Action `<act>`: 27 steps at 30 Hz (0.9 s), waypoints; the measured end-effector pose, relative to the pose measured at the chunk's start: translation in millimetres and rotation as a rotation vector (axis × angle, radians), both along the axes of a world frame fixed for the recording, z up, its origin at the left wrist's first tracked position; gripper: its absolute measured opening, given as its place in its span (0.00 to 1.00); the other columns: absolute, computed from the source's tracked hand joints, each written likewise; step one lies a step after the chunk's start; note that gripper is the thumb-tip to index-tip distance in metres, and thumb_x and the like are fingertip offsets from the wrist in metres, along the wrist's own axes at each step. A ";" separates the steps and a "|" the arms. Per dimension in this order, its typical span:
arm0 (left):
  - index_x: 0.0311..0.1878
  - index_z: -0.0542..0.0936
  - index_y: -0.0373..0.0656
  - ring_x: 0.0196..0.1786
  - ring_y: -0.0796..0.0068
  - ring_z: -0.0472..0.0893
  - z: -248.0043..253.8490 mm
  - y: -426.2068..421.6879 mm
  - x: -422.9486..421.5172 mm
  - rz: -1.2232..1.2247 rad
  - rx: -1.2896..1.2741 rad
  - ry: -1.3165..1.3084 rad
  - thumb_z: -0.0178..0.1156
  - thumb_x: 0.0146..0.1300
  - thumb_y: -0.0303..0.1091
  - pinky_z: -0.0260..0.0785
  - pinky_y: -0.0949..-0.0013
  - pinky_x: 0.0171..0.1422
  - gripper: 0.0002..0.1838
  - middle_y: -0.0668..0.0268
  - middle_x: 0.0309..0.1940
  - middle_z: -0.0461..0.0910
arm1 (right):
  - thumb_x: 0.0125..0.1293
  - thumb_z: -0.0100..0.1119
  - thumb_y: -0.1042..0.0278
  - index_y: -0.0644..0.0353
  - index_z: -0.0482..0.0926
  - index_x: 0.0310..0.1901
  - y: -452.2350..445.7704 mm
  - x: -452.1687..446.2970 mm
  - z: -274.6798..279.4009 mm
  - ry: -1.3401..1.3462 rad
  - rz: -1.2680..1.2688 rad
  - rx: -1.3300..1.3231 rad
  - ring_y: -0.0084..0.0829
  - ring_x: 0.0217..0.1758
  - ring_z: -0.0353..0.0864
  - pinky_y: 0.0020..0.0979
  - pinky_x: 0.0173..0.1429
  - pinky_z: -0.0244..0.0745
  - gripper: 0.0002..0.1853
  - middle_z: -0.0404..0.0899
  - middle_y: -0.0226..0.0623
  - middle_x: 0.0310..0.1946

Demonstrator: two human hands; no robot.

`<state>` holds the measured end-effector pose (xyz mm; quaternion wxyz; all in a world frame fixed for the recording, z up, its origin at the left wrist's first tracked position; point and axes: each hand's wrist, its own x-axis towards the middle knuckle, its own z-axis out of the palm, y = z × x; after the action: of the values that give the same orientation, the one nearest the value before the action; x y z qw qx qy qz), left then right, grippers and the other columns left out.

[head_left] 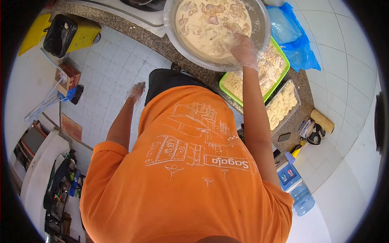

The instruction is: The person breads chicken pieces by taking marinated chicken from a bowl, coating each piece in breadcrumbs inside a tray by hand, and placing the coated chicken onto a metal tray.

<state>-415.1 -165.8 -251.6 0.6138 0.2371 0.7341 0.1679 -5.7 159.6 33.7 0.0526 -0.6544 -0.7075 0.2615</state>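
My right hand (244,52), in a clear plastic glove, reaches into a large metal bowl (170,38). Pale, milky batter (198,38) fills the bowl, with pieces of raw meat (212,19) that look like chicken. My fingertips dip into the batter, so whether they grip a piece is hidden. Beside the bowl, under my right forearm, lies a green-rimmed tray (282,83) of crumbly coating with coated pieces (269,69) on it. My left hand (137,91), also gloved, hangs by my side over the floor, fingers loosely apart, holding nothing.
A clear container of crumb-coated pieces (282,104) stands on the granite counter near a phone (284,137). Blue plastic bags (289,34) lie behind the tray. On the left are a yellow bin (83,35), a cardboard box (69,77) and a broom (77,95).
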 end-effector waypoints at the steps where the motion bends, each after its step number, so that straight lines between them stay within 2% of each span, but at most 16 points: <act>1: 0.61 0.80 0.37 0.41 0.76 0.78 -17.9 -11.1 -6.5 -0.029 0.003 0.002 0.53 0.76 0.55 0.72 0.68 0.48 0.29 0.66 0.42 0.84 | 0.57 0.72 0.63 0.61 0.83 0.58 0.9 2.7 1.9 0.007 0.017 -0.018 0.47 0.63 0.81 0.37 0.68 0.75 0.26 0.83 0.50 0.58; 2: 0.61 0.80 0.38 0.41 0.76 0.78 -44.8 -29.9 -13.9 -0.161 0.199 0.056 0.53 0.76 0.55 0.72 0.68 0.47 0.29 0.66 0.41 0.83 | 0.56 0.76 0.61 0.61 0.83 0.59 2.0 3.3 3.2 0.016 0.033 -0.034 0.47 0.62 0.82 0.36 0.67 0.76 0.28 0.83 0.50 0.59; 3: 0.61 0.80 0.38 0.40 0.77 0.77 -76.4 -51.5 -21.0 -0.294 0.395 0.111 0.53 0.76 0.55 0.71 0.68 0.46 0.29 0.67 0.40 0.83 | 0.57 0.75 0.60 0.62 0.83 0.58 3.5 3.1 4.5 0.070 0.010 -0.085 0.47 0.63 0.82 0.36 0.67 0.76 0.28 0.82 0.51 0.59; 5: 0.61 0.81 0.38 0.39 0.77 0.77 -71.1 -52.5 -17.8 -0.432 0.564 0.180 0.53 0.76 0.55 0.71 0.68 0.46 0.28 0.68 0.38 0.82 | 0.57 0.75 0.59 0.63 0.84 0.57 6.5 3.6 5.8 0.175 -0.034 -0.189 0.47 0.64 0.81 0.37 0.68 0.75 0.27 0.82 0.52 0.60; 8: 0.60 0.81 0.38 0.39 0.77 0.77 -53.5 -46.9 -12.5 -0.463 0.472 0.222 0.52 0.77 0.54 0.72 0.68 0.46 0.27 0.68 0.38 0.82 | 0.59 0.62 0.67 0.59 0.84 0.58 9.4 -0.2 -1.3 0.014 0.011 -0.066 0.49 0.65 0.80 0.41 0.68 0.74 0.24 0.81 0.54 0.59; 11: 0.60 0.81 0.38 0.40 0.76 0.79 -20.6 -29.4 -6.1 -0.442 0.252 0.198 0.52 0.77 0.54 0.72 0.68 0.48 0.28 0.67 0.39 0.83 | 0.57 0.71 0.57 0.65 0.79 0.63 19.5 -11.7 -48.2 -0.122 0.032 -0.188 0.51 0.68 0.76 0.42 0.73 0.70 0.33 0.78 0.57 0.63; 13: 0.60 0.81 0.37 0.41 0.76 0.79 27.5 0.7 6.9 -0.307 -0.011 0.142 0.52 0.77 0.55 0.72 0.68 0.48 0.28 0.67 0.39 0.83 | 0.58 0.70 0.58 0.65 0.77 0.65 9.1 -30.9 -68.6 -0.070 0.092 -0.186 0.51 0.69 0.76 0.43 0.73 0.69 0.34 0.77 0.57 0.64; 16: 0.60 0.80 0.38 0.40 0.76 0.79 -34.7 -20.1 -11.3 0.062 -0.013 -0.126 0.53 0.76 0.56 0.73 0.68 0.48 0.29 0.67 0.38 0.83 | 0.58 0.71 0.58 0.65 0.77 0.65 3.6 -33.4 -70.4 0.013 0.137 -0.066 0.51 0.67 0.77 0.42 0.72 0.71 0.34 0.77 0.57 0.63; 17: 0.61 0.80 0.38 0.39 0.76 0.79 -17.2 -12.0 -9.2 0.050 -0.007 -0.088 0.53 0.76 0.56 0.72 0.69 0.48 0.29 0.67 0.38 0.83 | 0.58 0.71 0.58 0.65 0.77 0.64 3.7 -35.2 -59.6 0.039 0.146 -0.005 0.50 0.66 0.78 0.41 0.71 0.72 0.34 0.78 0.57 0.63; 18: 0.61 0.80 0.38 0.39 0.76 0.79 0.7 -3.2 -8.2 0.044 0.001 -0.051 0.54 0.76 0.56 0.72 0.69 0.47 0.29 0.68 0.38 0.83 | 0.58 0.72 0.59 0.66 0.78 0.64 4.6 -30.5 -45.8 0.101 0.086 -0.069 0.49 0.65 0.79 0.40 0.69 0.73 0.34 0.79 0.56 0.62; 19: 0.61 0.80 0.38 0.39 0.77 0.79 14.2 3.1 -5.8 0.035 0.007 -0.014 0.54 0.76 0.56 0.72 0.70 0.47 0.29 0.68 0.38 0.83 | 0.57 0.73 0.59 0.66 0.78 0.64 1.2 -27.2 -8.6 0.163 0.023 -0.133 0.49 0.63 0.80 0.39 0.68 0.74 0.34 0.80 0.55 0.61; 20: 0.62 0.80 0.39 0.40 0.76 0.79 16.1 3.8 -5.6 0.033 -0.032 -0.023 0.54 0.75 0.57 0.71 0.70 0.46 0.29 0.68 0.40 0.83 | 0.57 0.74 0.60 0.66 0.78 0.64 -2.6 -19.8 11.8 0.225 -0.044 -0.200 0.48 0.62 0.81 0.38 0.66 0.75 0.34 0.81 0.54 0.60; 23: 0.64 0.78 0.39 0.44 0.76 0.80 9.8 8.6 -16.9 -0.007 -0.130 -0.052 0.54 0.75 0.57 0.70 0.70 0.46 0.30 0.66 0.45 0.84 | 0.54 0.77 0.64 0.69 0.79 0.62 -15.0 19.4 13.0 0.241 -0.161 -0.024 0.44 0.56 0.84 0.34 0.60 0.78 0.34 0.85 0.50 0.55; 25: 0.66 0.76 0.39 0.48 0.74 0.81 5.4 9.1 -17.2 -0.062 -0.180 -0.081 0.53 0.75 0.57 0.70 0.69 0.47 0.31 0.63 0.50 0.85 | 0.54 0.76 0.68 0.71 0.80 0.60 -29.3 46.6 40.3 0.389 -0.336 -0.115 0.39 0.52 0.85 0.32 0.57 0.79 0.31 0.85 0.47 0.52; 27: 0.69 0.74 0.40 0.52 0.73 0.81 17.8 21.2 -13.8 -0.256 -0.166 0.003 0.52 0.76 0.57 0.70 0.66 0.49 0.32 0.62 0.55 0.84 | 0.55 0.75 0.73 0.72 0.81 0.58 -45.7 82.7 55.5 0.530 -0.494 -0.148 0.33 0.48 0.85 0.29 0.54 0.79 0.28 0.86 0.44 0.50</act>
<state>-429.0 -144.6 -233.8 0.6464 0.2774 0.7102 0.0264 77.0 113.9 89.3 0.2478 -0.7172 -0.4691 0.4518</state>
